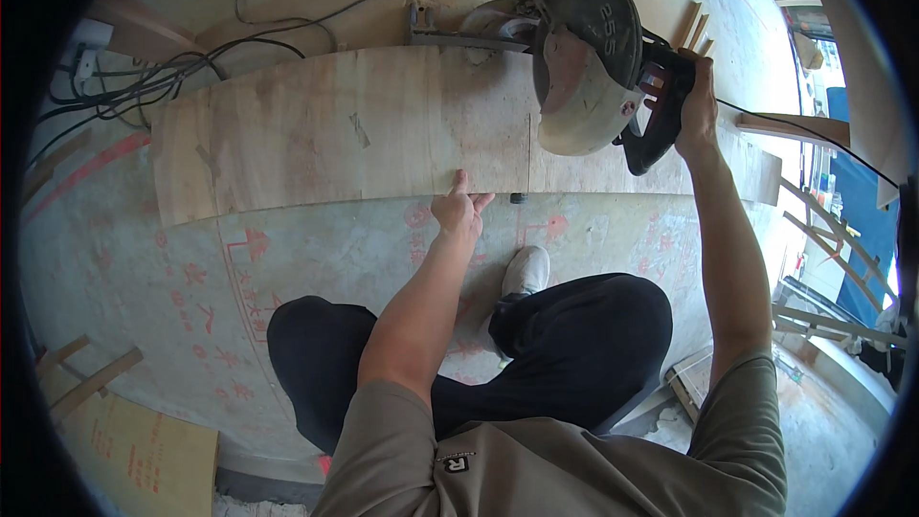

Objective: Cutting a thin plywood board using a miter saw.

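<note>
A miter saw (598, 48) with a dark guard and a cloudy lower blade cover stands at the far side, over a long strip of plywood (335, 139). My right hand (702, 105) is closed around the saw's black loop handle (661, 124), fingers showing through the loop. At the plywood's near edge is my left hand (461, 211), its index finger stretched out over the board and other fingers apart at the edge. Nothing shows in that hand. A thin straight line (529, 148) crosses the board just left of the blade cover, which hides the blade.
Black cables (182, 67) lie tangled at the far left by a white socket box (91, 36). Wooden bars (833, 244) stand at the right. Lower left, a yellowish panel (144, 455) lies near wooden legs (96, 383). My shoe (526, 271) rests on the red-marked floor (335, 258).
</note>
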Available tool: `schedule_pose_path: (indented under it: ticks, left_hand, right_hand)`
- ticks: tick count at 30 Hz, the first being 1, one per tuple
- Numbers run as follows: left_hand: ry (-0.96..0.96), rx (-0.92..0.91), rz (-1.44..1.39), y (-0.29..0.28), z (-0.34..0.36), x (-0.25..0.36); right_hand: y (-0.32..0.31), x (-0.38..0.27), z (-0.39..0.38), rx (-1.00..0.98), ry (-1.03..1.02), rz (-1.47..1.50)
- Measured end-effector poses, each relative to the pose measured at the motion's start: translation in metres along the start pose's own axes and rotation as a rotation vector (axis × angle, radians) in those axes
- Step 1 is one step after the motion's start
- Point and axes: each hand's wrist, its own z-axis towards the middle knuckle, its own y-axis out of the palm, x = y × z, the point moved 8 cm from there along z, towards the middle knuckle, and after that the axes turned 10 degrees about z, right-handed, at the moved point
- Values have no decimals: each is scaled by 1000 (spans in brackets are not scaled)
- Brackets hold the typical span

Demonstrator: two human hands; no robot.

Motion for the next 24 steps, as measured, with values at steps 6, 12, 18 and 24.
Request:
schedule_pose_path:
  ticks: [6,12,18,24]
  left_hand:
    - [-19,-5,1,3,0,2]
    - [-26,-26,-7,1,2,2]
    - [30,-13,-16,5,-7,7]
    - [2,6,-34,6,-8,6]
  right_hand:
    - [-5,16,-6,7,-105,44]
    - [-1,12,-10,25,-198,-44]
    - [-2,16,-9,30,-207,-47]
    - [-4,18,-11,30,-225,-50]
